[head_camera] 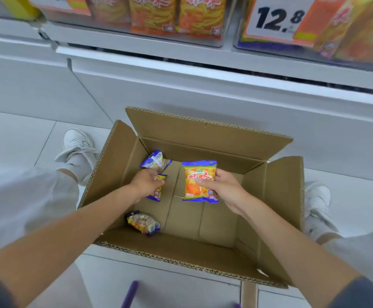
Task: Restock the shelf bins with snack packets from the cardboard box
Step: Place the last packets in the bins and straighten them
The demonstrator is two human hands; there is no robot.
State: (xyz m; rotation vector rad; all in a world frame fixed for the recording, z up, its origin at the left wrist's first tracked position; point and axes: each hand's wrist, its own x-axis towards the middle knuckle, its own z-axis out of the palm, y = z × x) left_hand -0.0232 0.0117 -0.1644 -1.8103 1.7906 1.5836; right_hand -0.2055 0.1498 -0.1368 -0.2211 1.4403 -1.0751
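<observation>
While both hands reach into the cardboard box point(203, 134) on the floor, pick-up looks to be the step in hand.

Head view:
- Right hand point(223, 190): clamped on an orange packet point(194, 192), thumb across its face.
- Left hand point(146, 184): fingers curled onto a second packet point(157, 193) on the box floor.
- Loose packets: far-corner packet point(156, 160); near-wall packet point(143, 223).
- Shelf bins point(136, 38): above, well apart, partly stocked.

Next move, by judgement: firm the left grip, lift both packets out, and raise them to a matching bin.
</observation>
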